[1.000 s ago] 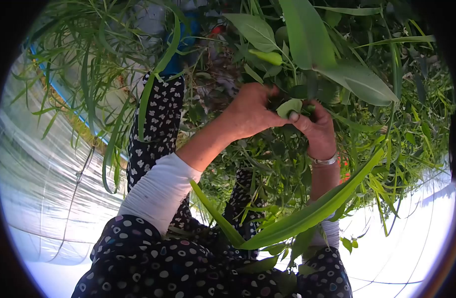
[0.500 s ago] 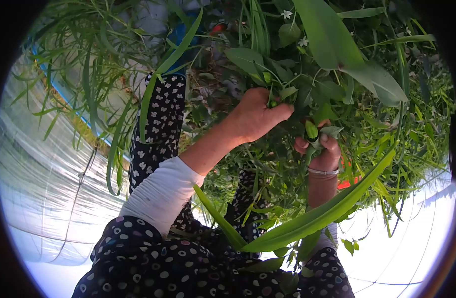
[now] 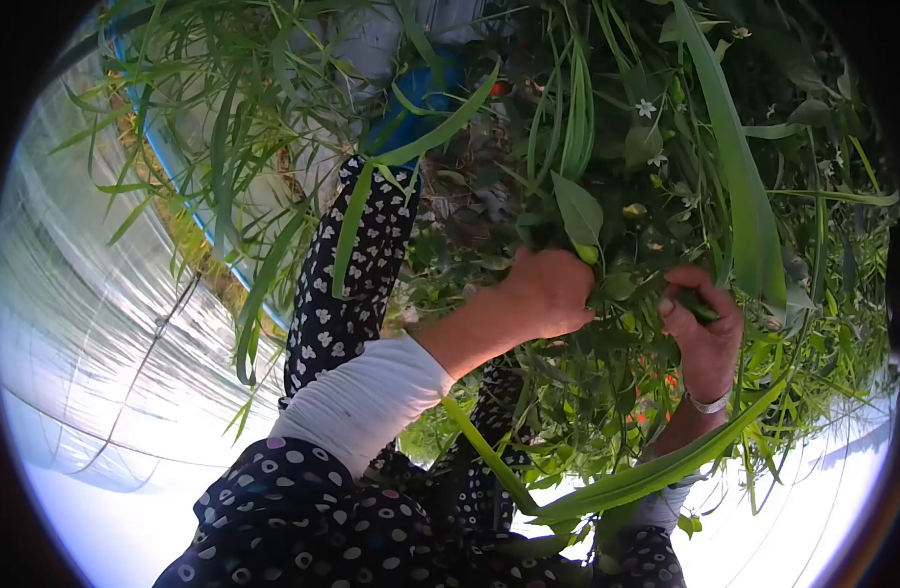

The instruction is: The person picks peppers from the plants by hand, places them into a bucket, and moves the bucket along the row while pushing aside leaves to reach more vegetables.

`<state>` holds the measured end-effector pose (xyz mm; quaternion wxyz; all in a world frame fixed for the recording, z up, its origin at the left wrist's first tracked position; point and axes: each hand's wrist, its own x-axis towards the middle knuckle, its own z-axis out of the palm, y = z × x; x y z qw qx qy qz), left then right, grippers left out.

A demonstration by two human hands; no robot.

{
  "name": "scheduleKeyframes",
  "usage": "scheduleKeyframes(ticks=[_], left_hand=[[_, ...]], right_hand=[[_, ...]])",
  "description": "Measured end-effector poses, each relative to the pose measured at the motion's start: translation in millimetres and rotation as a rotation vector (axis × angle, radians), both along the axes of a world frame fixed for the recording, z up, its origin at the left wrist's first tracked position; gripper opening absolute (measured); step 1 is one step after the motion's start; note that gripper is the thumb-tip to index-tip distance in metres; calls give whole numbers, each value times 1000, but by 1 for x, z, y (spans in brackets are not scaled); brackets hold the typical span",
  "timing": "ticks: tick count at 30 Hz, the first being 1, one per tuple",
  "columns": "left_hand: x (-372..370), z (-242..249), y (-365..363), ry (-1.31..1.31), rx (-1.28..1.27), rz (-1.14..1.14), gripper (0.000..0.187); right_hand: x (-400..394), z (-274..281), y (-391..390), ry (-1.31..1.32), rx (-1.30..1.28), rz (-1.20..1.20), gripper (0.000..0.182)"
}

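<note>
My left hand (image 3: 551, 291) is closed among the leaves of a pepper plant, its fingertips hidden behind the back of the hand. A small green pepper (image 3: 587, 254) and a broad leaf (image 3: 578, 211) show just above its knuckles. To the right, my right hand (image 3: 707, 328) is turned palm up, its thumb and fingers curled round a green pepper (image 3: 700, 306) that is partly covered. The two hands are apart, with dark foliage between them.
White flowers (image 3: 645, 108) dot the plant above. A long blade leaf (image 3: 656, 470) crosses my right forearm. Something blue (image 3: 416, 108) stands past my patterned trouser leg (image 3: 347, 255). Plastic sheeting (image 3: 87, 323) lies at the left. Red spots (image 3: 672, 380) show low in the foliage.
The whole view has shifted, so plants and hands appear lower and further right. My right hand has curled further over the green pepper, which now shows less. My left hand stays closed in the leaves.
</note>
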<state>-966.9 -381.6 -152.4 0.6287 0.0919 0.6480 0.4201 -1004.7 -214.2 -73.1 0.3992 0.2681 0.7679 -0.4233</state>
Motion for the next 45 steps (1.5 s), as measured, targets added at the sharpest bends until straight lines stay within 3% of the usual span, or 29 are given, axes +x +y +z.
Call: scheduleKeyframes(ticks=[1, 2, 4, 6, 8, 10, 13, 15, 16, 18, 19, 22, 24, 25, 27, 29, 31, 36, 39, 42, 44, 45], left_hand=[[-4, 4, -1, -92, 13, -191, 28], [5, 4, 2, -92, 8, -185, 28], [36, -1, 13, 28, 59, -62, 28], [47, -7, 19, 86, 94, -33, 29], [49, -8, 28, 69, 48, -31, 29], [56, -10, 34, 109, 50, 0, 28], [60, -6, 36, 131, 68, 125, 27], [50, 2, 31, 102, 128, 5, 32], [45, 7, 27, 89, 148, -31, 34], [35, 16, 13, 31, 175, 274, 44], [35, 15, 14, 32, 175, 277, 44], [41, 7, 21, -23, 301, 217, 51], [38, 6, 20, -65, 386, 173, 55], [36, 6, 20, -65, 384, 172, 55], [31, 6, 18, -71, 374, 151, 52], [29, 6, 19, -90, 354, 106, 49], [28, 7, 19, -111, 317, 38, 46], [22, 9, 18, -164, 197, -145, 40], [12, 12, 14, -131, 189, -205, 28], [-18, 10, -11, -85, 228, -212, 31], [-38, -6, -43, -260, 195, 202, 27], [-48, -8, -57, -337, 237, 550, 27]], right_hand=[[-24, 12, -20, 6, -112, -114, 20], [-37, 19, -39, 9, -220, -231, 20], [-53, -6, -79, 242, -324, 296, 20], [-63, -56, -127, 242, -428, 462, 21], [-75, -115, -168, 108, -141, 727, 23], [-74, -183, -181, 153, 157, 1089, 27], [-76, -227, -166, -15, 304, 1178, 28], [-75, -223, -159, -111, 375, 840, 30], [-65, -234, -148, -116, 374, 849, 30], [-31, -269, -119, -47, 259, 243, 38], [-28, -274, -114, -46, 259, 246, 38], [-26, -280, -110, -383, 17, -27, 31], [-31, -271, -114, -476, -305, -470, 28], [-34, -267, -115, -476, -307, -470, 28], [-37, -260, -115, -497, -553, -745, 26], [-38, -251, -116, -475, -573, -799, 21], [-39, -235, -118, -334, -913, -881, 20], [-44, -210, -99, -242, -1147, -1023, 19], [-44, -192, -81, -187, -1062, -945, 17], [-30, -178, -68, -200, -1081, -887, 22], [-21, -172, -57, -169, -1124, -850, 34], [-20, -165, -55, -155, -1111, -849, 34]])
